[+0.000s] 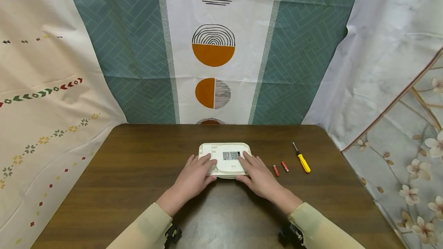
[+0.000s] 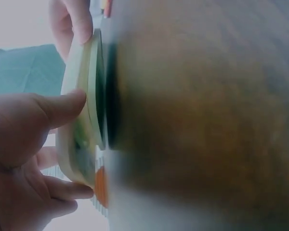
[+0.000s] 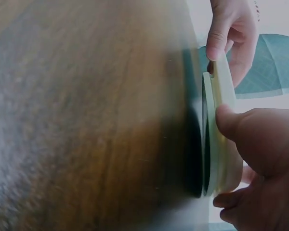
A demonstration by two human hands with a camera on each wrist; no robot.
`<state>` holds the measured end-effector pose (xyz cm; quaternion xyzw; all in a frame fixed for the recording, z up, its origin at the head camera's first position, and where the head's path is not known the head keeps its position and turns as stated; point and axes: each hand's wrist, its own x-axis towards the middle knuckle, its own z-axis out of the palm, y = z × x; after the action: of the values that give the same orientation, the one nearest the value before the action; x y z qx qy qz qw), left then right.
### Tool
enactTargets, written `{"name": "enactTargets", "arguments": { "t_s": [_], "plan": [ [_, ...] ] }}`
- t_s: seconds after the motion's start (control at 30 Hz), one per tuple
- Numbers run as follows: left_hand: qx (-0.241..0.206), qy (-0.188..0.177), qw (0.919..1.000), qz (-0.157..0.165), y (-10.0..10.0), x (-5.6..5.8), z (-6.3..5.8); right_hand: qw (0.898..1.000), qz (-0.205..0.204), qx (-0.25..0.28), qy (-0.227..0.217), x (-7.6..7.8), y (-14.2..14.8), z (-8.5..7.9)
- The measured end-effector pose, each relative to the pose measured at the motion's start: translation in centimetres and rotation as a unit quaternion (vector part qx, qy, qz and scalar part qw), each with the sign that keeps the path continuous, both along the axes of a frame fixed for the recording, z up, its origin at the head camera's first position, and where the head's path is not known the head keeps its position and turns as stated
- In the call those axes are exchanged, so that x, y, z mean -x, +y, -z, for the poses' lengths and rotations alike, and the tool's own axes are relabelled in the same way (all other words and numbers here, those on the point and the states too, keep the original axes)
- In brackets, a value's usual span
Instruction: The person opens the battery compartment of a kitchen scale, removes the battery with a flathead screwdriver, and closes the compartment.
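Note:
A white plastic device with rounded corners (image 1: 225, 167) lies on the table, its underside with a printed label (image 1: 230, 155) facing up. My left hand (image 1: 195, 175) holds its left side, the thumb on the near edge and the fingers over the top and side. On the opposite side my right hand (image 1: 257, 175) grips it likewise, thumb at the near edge. From the left wrist view, the device (image 2: 77, 139) appears edge-on, with a thinner plate along its table side. The right wrist view shows the device (image 3: 226, 86) between both hands too.
Two small red batteries (image 1: 275, 170) lie right of my right hand. Beyond them is a screwdriver (image 1: 303, 162) with a yellow handle. The brown wooden table (image 1: 145, 156) ends at a patterned curtain (image 1: 138, 49) behind, with more hanging cloth at both sides.

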<state>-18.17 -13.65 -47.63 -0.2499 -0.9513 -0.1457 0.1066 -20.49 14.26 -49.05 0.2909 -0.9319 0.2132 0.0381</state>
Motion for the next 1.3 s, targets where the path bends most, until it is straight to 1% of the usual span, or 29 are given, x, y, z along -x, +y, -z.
{"name": "enactTargets", "arguments": {
  "t_s": [0.17, 0.3, 0.4, 0.63, 0.8, 0.93, 1.07, 1.17, 1.23, 1.3],
  "plan": [
    [-0.003, 0.010, 0.9999, 0.010, 0.0, -0.2, -1.2, 0.999, 0.001, 0.028, -0.016, 0.0, 0.3, -1.1],
    [-0.006, 0.026, 0.9996, 0.011, -0.1, -0.1, -1.9, 0.998, 0.014, 0.057, -0.012, 0.1, 0.6, -1.9],
    [-0.009, 0.048, 0.9987, 0.013, -0.2, 0.1, -2.4, 0.997, 0.025, 0.074, -0.003, 0.2, 0.7, -2.3],
    [-0.003, 0.094, 0.9955, 0.011, -0.3, 0.5, -3.2, 0.993, 0.049, 0.106, -0.011, 0.2, 0.7, -2.9],
    [0.003, 0.124, 0.9922, 0.013, -0.3, 0.7, -3.6, 0.991, 0.068, 0.119, -0.005, 0.4, 0.6, -3.5],
    [0.009, 0.168, 0.9855, 0.019, -0.4, 0.9, -3.9, 0.989, 0.081, 0.128, 0.005, 0.6, 0.7, -4.1],
    [0.002, 0.229, 0.9730, 0.028, -0.6, 1.3, -4.0, 0.984, 0.087, 0.154, 0.011, 0.8, 0.8, -4.7],
    [-0.004, 0.267, 0.9635, 0.025, -0.7, 1.6, -4.0, 0.980, 0.090, 0.175, 0.007, 0.9, 0.9, -5.0],
    [-0.002, 0.275, 0.9613, 0.019, -0.8, 1.8, -4.1, 0.978, 0.091, 0.187, 0.005, 1.0, 0.9, -5.1],
    [-0.001, 0.273, 0.9621, 0.010, -0.8, 1.9, -4.3, 0.976, 0.093, 0.195, 0.003, 1.1, 1.0, -5.1]
  ]
}}
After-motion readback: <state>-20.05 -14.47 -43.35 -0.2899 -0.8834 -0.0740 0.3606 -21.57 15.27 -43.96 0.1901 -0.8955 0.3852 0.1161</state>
